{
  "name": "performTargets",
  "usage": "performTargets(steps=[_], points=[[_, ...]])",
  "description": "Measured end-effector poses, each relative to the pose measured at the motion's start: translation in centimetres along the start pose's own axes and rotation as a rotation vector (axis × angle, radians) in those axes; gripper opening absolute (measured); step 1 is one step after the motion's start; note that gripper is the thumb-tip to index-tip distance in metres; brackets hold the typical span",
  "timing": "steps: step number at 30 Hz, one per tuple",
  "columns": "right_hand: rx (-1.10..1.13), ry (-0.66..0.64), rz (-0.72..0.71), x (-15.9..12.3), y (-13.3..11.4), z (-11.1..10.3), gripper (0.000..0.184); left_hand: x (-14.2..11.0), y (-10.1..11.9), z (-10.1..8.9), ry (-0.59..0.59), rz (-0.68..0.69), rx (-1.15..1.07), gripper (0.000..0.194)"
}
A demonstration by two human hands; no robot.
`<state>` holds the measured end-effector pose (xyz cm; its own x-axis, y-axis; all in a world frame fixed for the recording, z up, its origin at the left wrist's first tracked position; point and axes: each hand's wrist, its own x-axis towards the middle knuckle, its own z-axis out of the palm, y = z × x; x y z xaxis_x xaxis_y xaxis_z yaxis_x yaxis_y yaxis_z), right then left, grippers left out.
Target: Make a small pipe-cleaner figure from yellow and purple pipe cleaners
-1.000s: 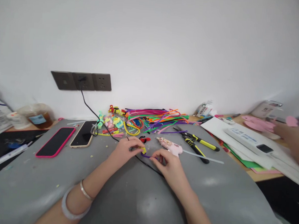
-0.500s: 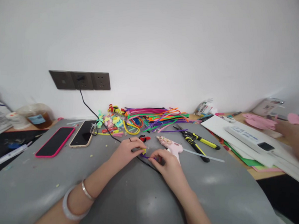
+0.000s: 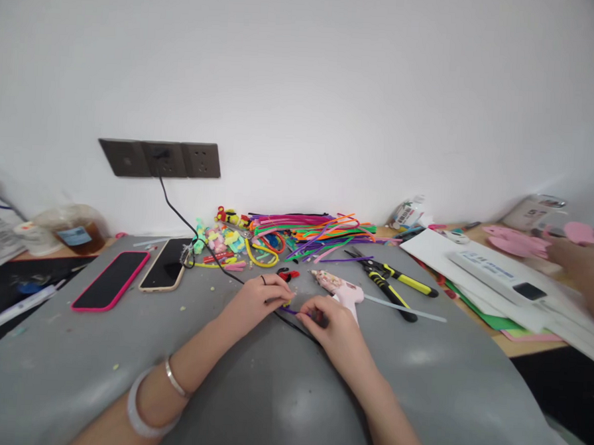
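Observation:
Near the middle of the grey table [image 3: 209, 384], my left hand [image 3: 263, 296] is closed in a pinch on a small yellow piece [image 3: 287, 303], mostly covered by the fingers. A purple pipe cleaner [image 3: 290, 310] runs from that piece to my right hand [image 3: 322, 317], whose thumb and forefinger pinch its other end. Just beyond the hands lie red-handled scissors [image 3: 287, 274], partly hidden. A pale pink glue gun [image 3: 341, 288] rests beside my right hand, with a clear glue stick [image 3: 404, 309] sticking out of its back. A black cord [image 3: 299, 328] passes beneath both hands.
Behind lies a heap of coloured pipe cleaners [image 3: 311, 230]. Yellow-and-black pliers [image 3: 390, 287] sit to the right, two phones [image 3: 111, 280] to the left. Papers [image 3: 453, 274] with a white power bank-like device [image 3: 493, 272] are at far right, where another person's hand [image 3: 576, 264] holds pink pieces.
My left hand has shifted slightly right, its fingers now covering more of the yellow piece. My right hand stays nearly still. The other person's pink round piece has moved slightly left.

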<state>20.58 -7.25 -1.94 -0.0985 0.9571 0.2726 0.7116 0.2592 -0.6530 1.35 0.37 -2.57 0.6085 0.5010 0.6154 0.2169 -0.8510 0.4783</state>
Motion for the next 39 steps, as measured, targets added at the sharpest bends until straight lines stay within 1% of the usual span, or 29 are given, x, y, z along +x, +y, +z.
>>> performTargets(steps=[13, 17, 29, 35, 39], points=[[-0.011, -0.018, -0.048, -0.04, -0.01, -0.26, 0.008, 0.0, -0.25, 0.11, -0.049, 0.001, 0.037, 0.016], [-0.008, -0.025, -0.059, -0.02, 0.15, -0.38, 0.008, 0.0, -0.31, 0.06, -0.051, 0.019, 0.033, 0.016], [-0.055, -0.073, -0.077, 0.08, 0.13, -0.51, 0.012, 0.05, -0.49, 0.15, -0.057, 0.003, 0.011, 0.016], [-0.026, -0.065, -0.067, 0.04, 0.08, -0.48, 0.011, -0.07, -0.44, 0.13, -0.07, -0.031, 0.024, 0.017], [0.004, -0.052, -0.079, -0.05, -0.29, -0.7, 0.011, -0.07, -0.38, 0.22, -0.068, -0.012, 0.034, 0.017]])
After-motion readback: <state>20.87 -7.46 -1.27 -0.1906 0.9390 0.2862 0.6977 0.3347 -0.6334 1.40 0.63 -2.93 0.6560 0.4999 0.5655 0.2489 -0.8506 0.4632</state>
